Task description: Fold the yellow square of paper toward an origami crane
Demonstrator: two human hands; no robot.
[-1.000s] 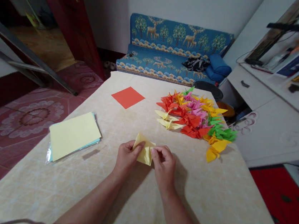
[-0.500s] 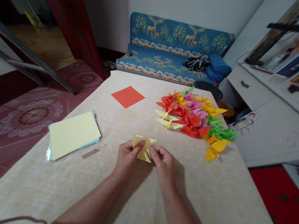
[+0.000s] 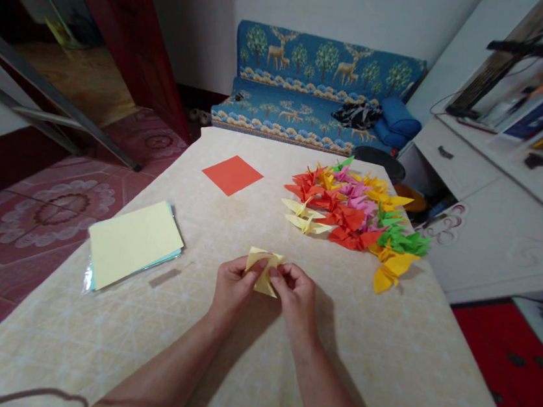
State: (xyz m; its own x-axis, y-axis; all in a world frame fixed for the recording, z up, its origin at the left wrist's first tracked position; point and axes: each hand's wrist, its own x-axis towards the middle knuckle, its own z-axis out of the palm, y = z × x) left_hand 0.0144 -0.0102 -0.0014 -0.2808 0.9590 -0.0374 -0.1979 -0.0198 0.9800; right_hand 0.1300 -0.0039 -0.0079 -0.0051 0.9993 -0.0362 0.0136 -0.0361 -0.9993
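Note:
Between my hands is a small piece of folded pale yellow paper (image 3: 265, 282), held just above the table. My left hand (image 3: 235, 284) pinches its left side, with the thumb pressed on the near face. On the right side, my right hand (image 3: 297, 290) grips it the same way, its thumb close to the other thumb. The fingers behind the paper are partly hidden. Farther off to the right lies a cluster of folded paper cranes (image 3: 348, 215) in red, orange, pink, green and pale yellow. A flat red paper square (image 3: 232, 175) rests beyond my hands.
A stack of pale yellow and blue paper sheets (image 3: 134, 243) in clear wrapping sits at the left of the cloth-covered table (image 3: 176, 349). Near it is a small greyish strip (image 3: 164, 277). A blue patterned sofa (image 3: 307, 103) stands past the far edge, a white cabinet (image 3: 504, 223) at right.
My right thumb has moved left across the paper, closer to the left thumb. The paper's left part now looks narrower and turned slightly. The things on the table have stayed put.

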